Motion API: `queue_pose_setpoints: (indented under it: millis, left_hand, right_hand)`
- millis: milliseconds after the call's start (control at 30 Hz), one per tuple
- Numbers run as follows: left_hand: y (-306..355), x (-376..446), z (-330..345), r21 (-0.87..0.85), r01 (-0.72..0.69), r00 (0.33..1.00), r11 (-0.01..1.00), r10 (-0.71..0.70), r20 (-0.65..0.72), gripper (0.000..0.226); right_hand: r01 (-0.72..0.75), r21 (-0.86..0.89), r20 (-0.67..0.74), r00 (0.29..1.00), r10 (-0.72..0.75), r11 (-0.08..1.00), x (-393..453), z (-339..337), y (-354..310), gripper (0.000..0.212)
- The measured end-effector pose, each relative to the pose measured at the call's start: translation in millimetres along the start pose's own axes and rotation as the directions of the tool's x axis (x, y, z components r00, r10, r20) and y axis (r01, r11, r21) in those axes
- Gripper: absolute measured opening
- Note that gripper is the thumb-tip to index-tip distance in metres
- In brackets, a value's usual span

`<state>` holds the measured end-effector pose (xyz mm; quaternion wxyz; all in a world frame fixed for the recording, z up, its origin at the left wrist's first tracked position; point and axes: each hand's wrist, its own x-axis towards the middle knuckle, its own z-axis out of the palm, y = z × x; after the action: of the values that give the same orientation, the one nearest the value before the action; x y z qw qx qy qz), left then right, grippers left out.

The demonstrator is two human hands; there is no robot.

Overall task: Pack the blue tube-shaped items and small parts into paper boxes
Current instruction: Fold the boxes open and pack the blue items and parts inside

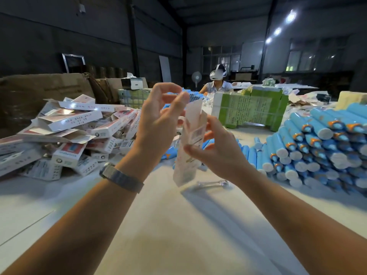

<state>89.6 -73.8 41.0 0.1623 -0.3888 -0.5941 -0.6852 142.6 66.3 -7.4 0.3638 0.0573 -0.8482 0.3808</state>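
Observation:
I hold a white and pink paper box [189, 147] upright over the middle of the table, its top flap standing open. My right hand [216, 149] grips the box around its middle from the right. My left hand [158, 120] is raised by the box's top, fingers loosely curled, with a fingertip touching the open flap. What is inside the box is hidden. A large stack of blue tubes [317, 147] with white caps lies to the right. A small clear plastic part [213, 184] lies on the table under my right wrist.
A heap of paper boxes [79, 128] covers the left side of the white table [168, 225]. More blue tubes [170, 152] lie behind my hands. Green cartons [250, 110] stand at the back, and a person [217, 84] sits across. Brown cartons [45, 90] are at far left.

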Motion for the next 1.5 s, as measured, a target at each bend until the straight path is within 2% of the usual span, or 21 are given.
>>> queue_pose_setpoints:
  millis: [67,167,233,300,333,367,400,433,467,533,567,633,667,767,900,1000,1067,1167,1300,1433,1500]
  left_hand:
    - [-16,-10,0,-0.152,0.142,0.984,0.978,-0.122,0.130,0.030]
    - [-46,-43,8,-0.166,0.236,0.906,0.958,-0.155,0.393,0.045]
    - [-61,-58,14,-0.147,0.212,0.910,0.966,-0.140,0.391,0.045]
    - [-70,-63,14,-0.102,0.175,0.938,0.979,-0.134,0.321,0.052]
    - [-72,-63,12,-0.100,0.200,0.943,0.975,-0.164,0.289,0.054]
    - [-73,-63,10,-0.112,0.234,0.943,0.966,-0.197,0.267,0.055]
    - [-74,-63,8,-0.121,0.262,0.940,0.957,-0.225,0.256,0.056]
    - [-76,-64,6,-0.122,0.283,0.935,0.951,-0.245,0.255,0.056]
    - [-78,-66,6,-0.129,0.297,0.930,0.946,-0.256,0.265,0.057]
    - [-78,-69,10,-0.159,0.330,0.914,0.931,-0.273,0.301,0.059]
    - [-79,-70,12,-0.160,0.339,0.905,0.927,-0.276,0.324,0.060]
    - [-81,-70,13,-0.141,0.339,0.897,0.930,-0.275,0.347,0.060]
    - [-82,-69,13,-0.140,0.345,0.894,0.928,-0.280,0.349,0.061]
    - [-86,-67,11,-0.187,0.410,0.882,0.893,-0.336,0.329,0.070]
    - [-89,-65,9,-0.248,0.424,0.876,0.871,-0.325,0.357,0.053]
    - [-87,-64,9,-0.311,0.470,0.860,0.826,-0.349,0.373,0.075]
    - [-86,-64,9,-0.298,0.467,0.863,0.833,-0.355,0.360,0.079]
    - [-85,-65,10,-0.273,0.436,0.878,0.858,-0.339,0.337,0.072]
    - [-83,-65,10,-0.251,0.428,0.880,0.868,-0.338,0.334,0.066]
    - [-81,-66,11,-0.239,0.407,0.885,0.882,-0.315,0.344,0.050]
    - [-79,-65,11,-0.242,0.406,0.885,0.881,-0.313,0.345,0.038]
  right_hand:
    - [-0.028,0.113,-0.073,0.997,0.037,0.993,3,-5,-2,0.044]
    - [-0.044,0.187,-0.140,0.988,0.071,0.981,6,-10,-3,0.034]
    - [-0.076,0.172,-0.009,0.997,0.079,0.982,7,-16,-2,0.037]
    - [-0.185,0.240,0.150,0.977,0.152,0.953,9,-25,2,0.038]
    - [-0.231,0.276,0.140,0.970,0.199,0.933,12,-32,8,0.038]
    - [-0.255,0.281,0.073,0.967,0.245,0.925,15,-39,15,0.035]
    - [-0.270,0.212,-0.029,0.959,0.282,0.939,17,-45,24,0.026]
    - [-0.284,0.042,-0.115,0.951,0.287,0.958,18,-50,35,0.015]
    - [-0.306,-0.198,-0.135,0.950,0.283,0.931,18,-54,47,0.013]
    - [-0.273,-0.607,0.013,0.936,0.352,0.747,13,-53,69,0.039]
    - [-0.223,-0.712,0.106,0.903,0.416,0.666,9,-50,76,0.048]
    - [-0.130,-0.808,0.211,0.847,0.487,0.575,3,-42,86,0.059]
    - [-0.122,-0.823,0.210,0.843,0.496,0.555,1,-39,90,0.059]
    - [-0.184,-0.846,0.119,0.850,0.513,0.501,-2,-35,96,0.052]
    - [-0.190,-0.851,0.068,0.885,0.461,0.490,-3,-32,96,0.040]
    - [-0.193,-0.830,0.032,0.920,0.391,0.523,-2,-29,96,0.030]
    - [-0.184,-0.802,0.055,0.925,0.377,0.568,-2,-29,96,0.025]
    - [-0.273,-0.726,0.058,0.890,0.452,0.631,5,-27,93,0.022]
    - [-0.405,-0.686,-0.064,0.861,0.505,0.605,9,-23,94,0.035]
    - [-0.515,-0.572,-0.190,0.840,0.507,0.638,7,-30,99,0.020]
    - [-0.595,-0.461,-0.197,0.792,0.577,0.659,9,-34,98,0.038]
